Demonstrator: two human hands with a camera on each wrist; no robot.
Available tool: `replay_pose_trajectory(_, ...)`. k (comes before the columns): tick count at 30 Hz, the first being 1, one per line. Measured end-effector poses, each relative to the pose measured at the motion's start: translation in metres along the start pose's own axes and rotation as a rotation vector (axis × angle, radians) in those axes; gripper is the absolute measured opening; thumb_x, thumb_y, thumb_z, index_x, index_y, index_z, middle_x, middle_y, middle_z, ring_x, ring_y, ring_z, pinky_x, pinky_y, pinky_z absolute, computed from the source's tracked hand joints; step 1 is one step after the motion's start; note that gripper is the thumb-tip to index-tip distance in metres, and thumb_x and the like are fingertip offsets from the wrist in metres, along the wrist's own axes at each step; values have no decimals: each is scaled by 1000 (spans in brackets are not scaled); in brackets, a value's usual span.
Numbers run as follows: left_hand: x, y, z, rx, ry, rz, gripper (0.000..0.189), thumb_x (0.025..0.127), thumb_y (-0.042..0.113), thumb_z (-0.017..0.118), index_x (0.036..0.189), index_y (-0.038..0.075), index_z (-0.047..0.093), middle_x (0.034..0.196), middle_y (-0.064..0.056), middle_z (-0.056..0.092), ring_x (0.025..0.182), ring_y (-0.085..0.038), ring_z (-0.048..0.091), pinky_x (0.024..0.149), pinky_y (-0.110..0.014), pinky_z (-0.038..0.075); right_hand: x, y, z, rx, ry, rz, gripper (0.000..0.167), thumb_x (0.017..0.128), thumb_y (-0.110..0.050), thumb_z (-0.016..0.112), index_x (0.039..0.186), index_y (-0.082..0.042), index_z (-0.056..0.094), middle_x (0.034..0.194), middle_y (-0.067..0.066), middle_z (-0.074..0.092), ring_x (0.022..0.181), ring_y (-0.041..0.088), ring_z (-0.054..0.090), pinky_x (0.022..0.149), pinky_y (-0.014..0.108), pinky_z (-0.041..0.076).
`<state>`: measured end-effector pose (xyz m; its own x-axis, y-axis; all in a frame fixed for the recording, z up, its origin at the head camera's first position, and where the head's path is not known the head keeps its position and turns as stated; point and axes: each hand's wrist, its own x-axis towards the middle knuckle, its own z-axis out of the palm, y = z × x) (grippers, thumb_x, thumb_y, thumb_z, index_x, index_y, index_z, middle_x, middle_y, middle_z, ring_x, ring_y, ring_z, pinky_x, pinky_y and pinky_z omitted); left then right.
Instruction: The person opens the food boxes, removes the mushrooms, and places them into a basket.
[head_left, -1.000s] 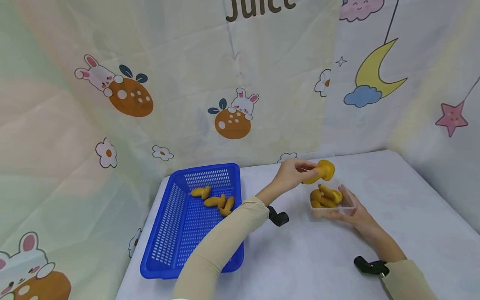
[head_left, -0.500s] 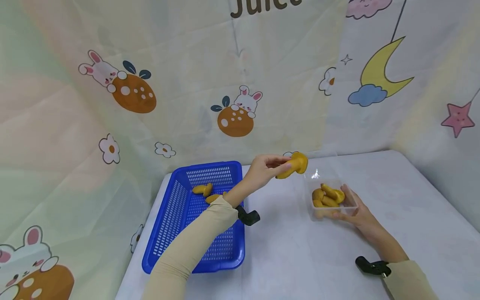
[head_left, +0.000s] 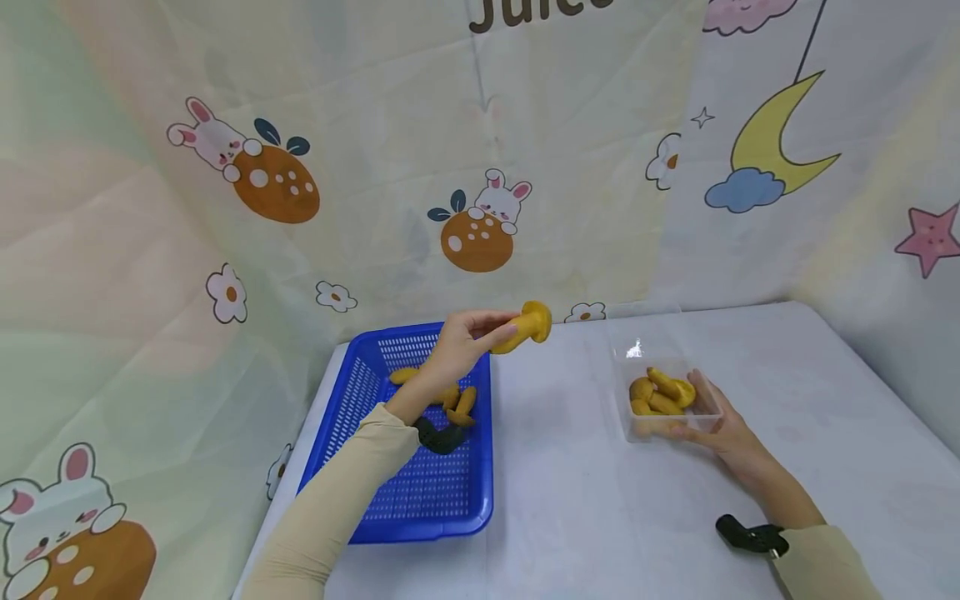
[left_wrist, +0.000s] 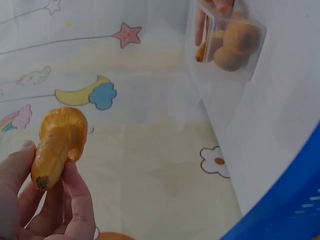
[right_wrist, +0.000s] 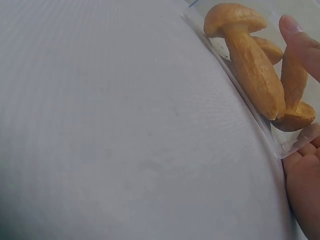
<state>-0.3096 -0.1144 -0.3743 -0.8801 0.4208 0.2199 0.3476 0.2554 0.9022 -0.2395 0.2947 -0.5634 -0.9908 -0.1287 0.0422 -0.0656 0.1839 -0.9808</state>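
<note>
My left hand (head_left: 456, 343) pinches a yellow mushroom (head_left: 529, 323) between thumb and fingers, raised above the right back part of the blue basket (head_left: 427, 500). In the left wrist view this mushroom (left_wrist: 54, 145) shows its thick stem with a dark tip and a rounded cap. My right hand (head_left: 727, 429) grips the right side of a clear plastic box (head_left: 628, 429), thumb along its front. Inside the box lie several mushrooms (head_left: 663, 392), also seen through its wall in the right wrist view as brownish-yellow mushrooms (right_wrist: 255, 70). Several more mushrooms (head_left: 463, 404) lie in the basket, partly hidden by my left wrist.
Behind the box, its clear lid (head_left: 645, 329) stands tilted back. A white cloth (head_left: 555, 483) covers the table between basket and box. Printed fabric walls (head_left: 375, 167) rise at the back and sides. A black strap (head_left: 750, 535) is on my right wrist.
My left hand has moved left with the mushroom, from over the box to over the basket. My right hand keeps its grip on the box.
</note>
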Motion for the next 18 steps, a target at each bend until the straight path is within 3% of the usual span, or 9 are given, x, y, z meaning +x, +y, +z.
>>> replay_pose_trajectory(6, -18, -13, -29, 14, 44, -33, 34, 97, 28, 67, 124, 7, 71, 115, -6, 71, 100, -22, 67, 88, -30, 56, 0, -1, 1, -36, 12, 30, 107, 91, -12, 75, 161, -27, -5, 166, 10, -7, 148, 41, -10, 107, 76, -5)
replay_pose_trajectory(11, -33, -31, -51, 60, 68, -70, 36, 97, 31, 67, 124, 7, 70, 117, -8, 70, 101, -23, 68, 88, -30, 56, 0, -1, 1, -4, 12, 4, 107, 90, -8, 74, 161, -24, -5, 165, 12, -8, 148, 40, -10, 109, 71, -9)
replay_pose_trajectory(14, -42, -42, -62, 78, 68, -86, 36, 97, 31, 67, 125, 7, 70, 117, -8, 70, 101, -23, 68, 87, -30, 57, 0, -1, 2, 21, 13, -11, 107, 90, -6, 74, 161, -22, -5, 165, 13, -8, 147, 41, -10, 111, 67, -12)
replay_pose_trajectory(18, -51, -59, -76, 73, 49, -99, 33, 97, 26, 67, 124, 6, 70, 117, -10, 70, 100, -24, 68, 86, -30, 57, 0, -2, 2, 7, 17, -9, 106, 91, -7, 74, 161, -22, -4, 165, 14, -8, 147, 42, -11, 108, 71, -11)
